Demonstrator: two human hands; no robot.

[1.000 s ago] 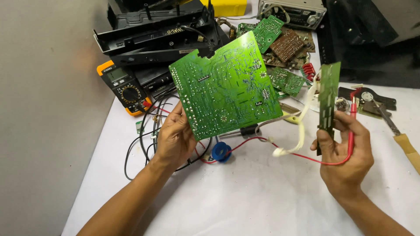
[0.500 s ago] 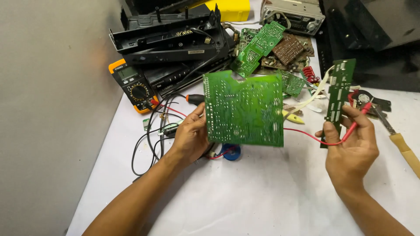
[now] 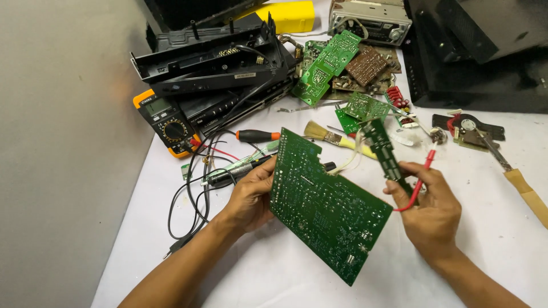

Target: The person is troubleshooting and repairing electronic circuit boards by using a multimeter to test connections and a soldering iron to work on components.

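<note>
My left hand (image 3: 251,197) grips the left edge of a large green circuit board (image 3: 325,208), solder side up and tilted down toward the lower right. My right hand (image 3: 431,208) holds a narrow green circuit strip (image 3: 385,154) together with a red probe lead (image 3: 419,181). A pale ribbon cable (image 3: 349,162) runs from the strip behind the large board. Both boards hang just above the white table (image 3: 502,228).
An orange multimeter (image 3: 166,122) with black and red leads lies at the left. Black plastic casings (image 3: 217,63), loose green and brown boards (image 3: 337,63), a screwdriver (image 3: 257,136), a brush (image 3: 328,136), a yellow box (image 3: 282,14) and a car stereo unit (image 3: 371,20) crowd the back.
The large board has tipped from upright to a flatter slant and come lower and closer. My right hand has moved inward with the strip. The camera view has shifted down.
</note>
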